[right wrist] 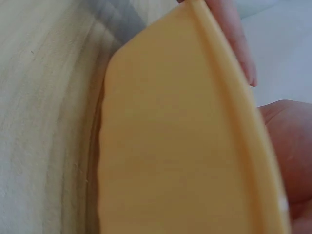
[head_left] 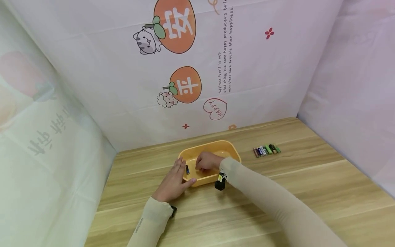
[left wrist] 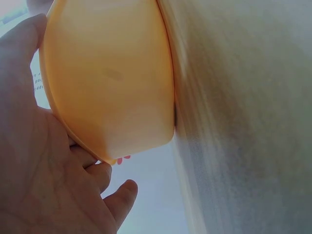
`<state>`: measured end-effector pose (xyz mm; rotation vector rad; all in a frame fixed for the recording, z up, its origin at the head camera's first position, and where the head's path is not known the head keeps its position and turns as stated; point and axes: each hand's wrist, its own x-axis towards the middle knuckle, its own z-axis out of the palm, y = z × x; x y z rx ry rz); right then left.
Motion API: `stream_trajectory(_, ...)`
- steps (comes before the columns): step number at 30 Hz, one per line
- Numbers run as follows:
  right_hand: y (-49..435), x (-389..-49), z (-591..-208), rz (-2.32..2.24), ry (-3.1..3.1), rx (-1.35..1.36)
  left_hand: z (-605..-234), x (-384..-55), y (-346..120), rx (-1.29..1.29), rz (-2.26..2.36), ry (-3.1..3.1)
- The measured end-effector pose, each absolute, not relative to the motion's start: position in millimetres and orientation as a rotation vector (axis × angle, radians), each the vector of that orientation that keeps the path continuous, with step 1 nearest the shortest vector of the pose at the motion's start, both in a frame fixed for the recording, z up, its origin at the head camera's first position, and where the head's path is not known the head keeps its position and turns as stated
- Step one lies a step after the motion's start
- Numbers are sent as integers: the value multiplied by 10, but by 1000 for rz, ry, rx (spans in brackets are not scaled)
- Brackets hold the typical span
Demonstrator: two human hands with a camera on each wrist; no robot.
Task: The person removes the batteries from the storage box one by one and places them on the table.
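A yellow plastic basin point(head_left: 229, 145) stands on the wooden table. My left hand point(head_left: 172, 181) rests on its left corner, fingers extended along the left rim and thumb across the front rim. In the left wrist view, that hand's fingers point(left wrist: 119, 202) lie against the rim, outside the basin wall. A dark battery point(head_left: 187, 169) with a blue end lies inside, by the left wall. My right hand point(head_left: 208, 161) reaches over the front rim into the basin, fingers bent and pointing down near its floor. Its fingertips are hidden, and I cannot tell whether they hold anything.
Several batteries point(head_left: 266, 150) of different colours lie side by side in a row on the table, right of the basin. Behind the table hangs a white printed cloth point(head_left: 247, 68), with more cloth at both sides.
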<state>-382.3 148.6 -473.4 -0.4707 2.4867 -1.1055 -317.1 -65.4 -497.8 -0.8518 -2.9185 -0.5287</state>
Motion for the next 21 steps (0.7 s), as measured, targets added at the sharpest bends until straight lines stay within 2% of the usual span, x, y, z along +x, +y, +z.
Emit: stream_trajectory(21, 1296, -3800, -4787, -1068, 2516, -513, -4981, -3173, -630, -859, -530, -2908)
